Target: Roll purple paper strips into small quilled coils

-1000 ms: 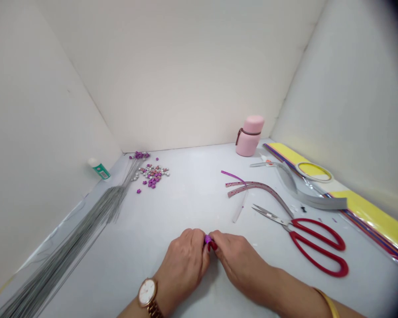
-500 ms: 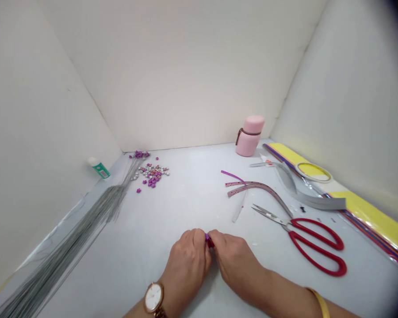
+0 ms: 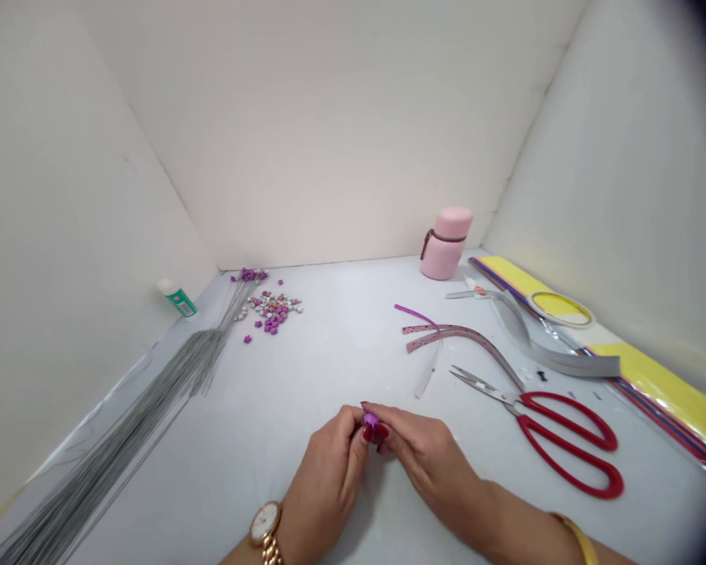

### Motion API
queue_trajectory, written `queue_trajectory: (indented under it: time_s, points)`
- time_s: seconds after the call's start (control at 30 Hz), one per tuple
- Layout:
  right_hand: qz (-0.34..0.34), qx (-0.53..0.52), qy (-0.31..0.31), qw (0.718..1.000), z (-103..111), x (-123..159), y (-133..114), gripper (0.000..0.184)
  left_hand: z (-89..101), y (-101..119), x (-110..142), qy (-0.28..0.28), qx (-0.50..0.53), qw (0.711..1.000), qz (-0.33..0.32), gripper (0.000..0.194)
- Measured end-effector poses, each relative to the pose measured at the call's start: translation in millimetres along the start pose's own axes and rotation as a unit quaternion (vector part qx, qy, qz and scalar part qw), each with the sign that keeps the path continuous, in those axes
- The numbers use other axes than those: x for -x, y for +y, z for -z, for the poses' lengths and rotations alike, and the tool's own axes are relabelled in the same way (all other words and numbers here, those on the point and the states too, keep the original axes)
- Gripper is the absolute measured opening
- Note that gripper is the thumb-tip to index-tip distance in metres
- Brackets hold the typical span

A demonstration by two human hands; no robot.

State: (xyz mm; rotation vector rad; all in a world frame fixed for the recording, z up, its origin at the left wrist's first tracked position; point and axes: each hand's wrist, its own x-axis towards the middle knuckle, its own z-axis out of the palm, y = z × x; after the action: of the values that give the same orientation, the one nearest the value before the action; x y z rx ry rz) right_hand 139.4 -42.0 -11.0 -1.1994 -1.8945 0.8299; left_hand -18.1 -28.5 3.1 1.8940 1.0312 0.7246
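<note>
A small purple paper star (image 3: 371, 421) is pinched between the fingertips of both hands, low in the middle of the view. My left hand (image 3: 333, 463) grips it from the left with thumb and forefinger, and my right hand (image 3: 432, 451) closes on it from the right. Parts of the star are covered by the fingers. Beyond, at the back left, lies a loose pile of purple, silver and copper-coloured paper stars (image 3: 275, 311). Purple and pinkish paper strips (image 3: 447, 333) rest to the right of the hands.
Red-handled scissors (image 3: 526, 408) lie at right, near a grey strip roll, a tape ring (image 3: 561, 309) and yellow-topped paper packs (image 3: 641, 357). A pink flask (image 3: 445, 243) stands behind. Along the left run thin grey wires (image 3: 147, 412), beside a green-white glue stick (image 3: 178, 299).
Both hands have rolled slightly, so the thumbs and more of the purple star now show between the fingertips. The star stays in both hands.
</note>
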Motion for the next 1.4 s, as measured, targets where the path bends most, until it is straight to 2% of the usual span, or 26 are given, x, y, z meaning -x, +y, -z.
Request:
queue_trajectory:
  time_s: [0.1,0.27,0.37,0.47,0.73,1.03,1.4]
  points:
    - [-0.017,0.002,0.018,1.0,0,-1,0,0.027,-0.7,0,0,0.015,-0.01,1.0,0.013,0.019]
    - [-0.035,-0.009,0.016,0.999,1,-1,-2,0.025,-1.8,-6,-1,0.001,-0.143,0.989,-0.041,0.014]
    - [-0.04,-0.003,0.007,0.999,2,-2,-2,0.026,-2.3,-9,-2,-0.006,-0.22,0.974,-0.051,0.019]
    - [-0.04,0.011,0.002,0.999,2,-3,-3,0.026,-2.2,-10,-3,-0.019,-0.254,0.965,-0.057,0.02]
    - [-0.001,0.018,-0.016,1.0,1,0,-2,0.028,-1.7,-8,-3,-0.008,-0.297,0.954,-0.041,0.019]
    - [0.002,0.02,-0.004,1.0,0,-2,-4,0.027,-4.4,-7,-4,0.001,-0.334,0.941,-0.048,0.019]
    - [0.015,0.052,0.031,0.998,-4,-1,-5,0.027,-10.4,-5,-5,0.042,-0.294,0.954,-0.04,0.019]
